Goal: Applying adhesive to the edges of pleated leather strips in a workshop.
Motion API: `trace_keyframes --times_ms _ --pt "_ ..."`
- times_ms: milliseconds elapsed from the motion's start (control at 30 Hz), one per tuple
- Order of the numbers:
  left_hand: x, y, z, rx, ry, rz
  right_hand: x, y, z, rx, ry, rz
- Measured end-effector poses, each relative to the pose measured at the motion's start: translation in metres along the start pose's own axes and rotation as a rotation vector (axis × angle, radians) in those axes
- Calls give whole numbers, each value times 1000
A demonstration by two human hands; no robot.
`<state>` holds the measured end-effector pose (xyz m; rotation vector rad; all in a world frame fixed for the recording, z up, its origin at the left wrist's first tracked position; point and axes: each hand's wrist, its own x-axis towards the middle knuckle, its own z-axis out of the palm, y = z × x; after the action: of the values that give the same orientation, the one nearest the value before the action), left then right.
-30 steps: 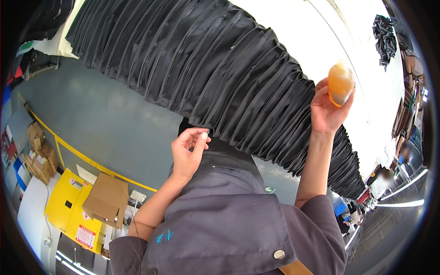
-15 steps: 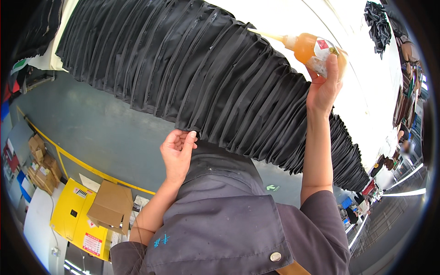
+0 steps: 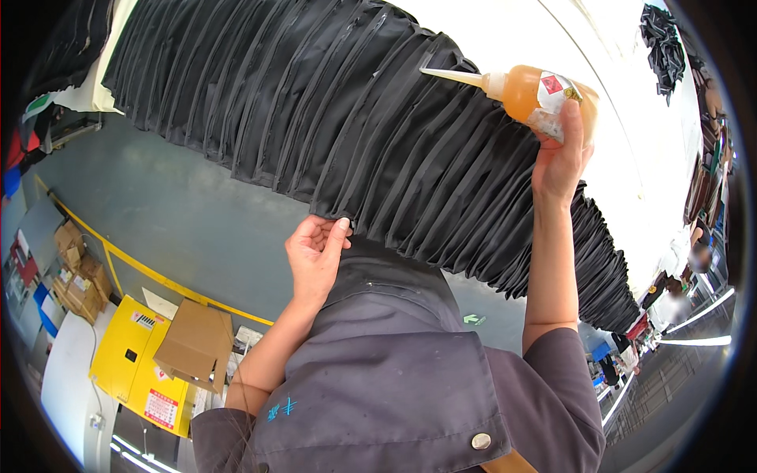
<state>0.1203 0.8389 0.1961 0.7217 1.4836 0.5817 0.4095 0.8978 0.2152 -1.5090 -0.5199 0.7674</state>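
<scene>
A long band of black pleated fabric (image 3: 347,110) runs across the far side in front of me, its folds standing in close rows. My left hand (image 3: 318,248) pinches the band's near edge between thumb and fingers. My right hand (image 3: 561,162) is closed around a soft squeeze bottle (image 3: 524,91) of orange liquid, held sideways over the band's far edge. Its long pale nozzle (image 3: 453,76) points left, the tip over the folds near that edge; whether it touches the cloth I cannot tell.
A white-covered surface (image 3: 631,150) lies under and beyond the fabric, with a black gathered bundle (image 3: 662,47) at far right. Grey floor with a yellow line (image 3: 158,276) shows at left. A cardboard box (image 3: 193,343) stands on a yellow cabinet (image 3: 118,355) at lower left.
The bottle has come slightly nearer, and its nozzle tip now lies further in over the folds. My left hand has shifted a little right, still pinching the edge. The view has turned slightly.
</scene>
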Motion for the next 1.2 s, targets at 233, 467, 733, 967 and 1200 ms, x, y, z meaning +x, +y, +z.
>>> trace_keyframes --times_ms 233,467,733,967,1200 --pt "-1 0 -1 3 -15 19 -9 10 -6 -80 -60 11" --pt "-1 0 -1 17 -18 23 -23 16 -6 -70 -86 52" --pt "0 2 0 -22 -24 9 -53 17 1 -15 -120 162" --pt "-1 1 -2 -8 -16 31 -76 16 4 -2 -220 218" --pt "0 1 1 -28 -22 29 -89 20 -7 -53 -359 253"
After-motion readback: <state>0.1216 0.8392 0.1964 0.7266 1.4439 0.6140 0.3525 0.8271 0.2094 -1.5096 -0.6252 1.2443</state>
